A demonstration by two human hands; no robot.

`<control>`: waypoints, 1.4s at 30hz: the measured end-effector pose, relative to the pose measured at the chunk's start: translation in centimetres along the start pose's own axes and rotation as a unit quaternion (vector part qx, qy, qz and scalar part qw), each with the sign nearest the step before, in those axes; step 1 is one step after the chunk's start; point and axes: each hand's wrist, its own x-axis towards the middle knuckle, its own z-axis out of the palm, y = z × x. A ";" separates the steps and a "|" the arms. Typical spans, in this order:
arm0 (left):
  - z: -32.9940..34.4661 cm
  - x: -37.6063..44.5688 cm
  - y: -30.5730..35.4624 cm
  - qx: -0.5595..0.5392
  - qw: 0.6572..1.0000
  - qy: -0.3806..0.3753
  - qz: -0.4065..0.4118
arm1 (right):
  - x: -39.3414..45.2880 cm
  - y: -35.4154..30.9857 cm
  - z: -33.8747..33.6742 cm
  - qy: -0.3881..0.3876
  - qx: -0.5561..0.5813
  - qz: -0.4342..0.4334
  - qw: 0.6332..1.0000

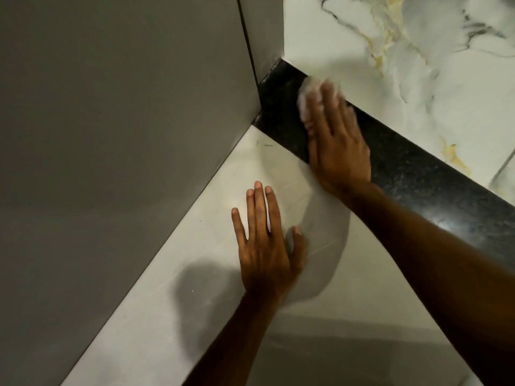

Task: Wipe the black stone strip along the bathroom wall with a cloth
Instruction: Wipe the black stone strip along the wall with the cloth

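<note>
A black speckled stone strip [412, 174] runs diagonally from the corner at upper centre down to the right edge, between a pale tile below and a veined marble tile above. My right hand [338, 143] lies flat on the strip near the corner and presses a small white cloth [305, 104] under its fingers; the cloth and fingertips are blurred. My left hand [264, 246] rests flat on the pale tile [172, 288] below the strip, fingers apart, holding nothing.
A plain grey wall [125, 121] fills the left side and meets the strip at the corner, with a dark vertical joint in it. White marble tile with grey and yellow veins [404, 51] lies above the strip.
</note>
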 end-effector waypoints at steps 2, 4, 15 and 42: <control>0.2 0.1 0.0 0.009 1.000 -0.007 -0.001 | 3.1 -1.4 0.2 0.014 0.015 0.070 0.997; 0.3 0.4 0.0 0.008 1.000 -0.018 -0.001 | 4.9 -3.0 0.4 -0.020 0.023 0.022 0.999; -0.2 0.4 0.0 -0.004 0.999 -0.033 0.019 | -0.3 1.2 -0.5 0.032 -0.006 0.121 0.992; -0.1 -2.9 8.6 -0.008 0.922 -0.151 0.357 | -27.3 15.2 -5.8 0.021 -0.013 0.162 0.987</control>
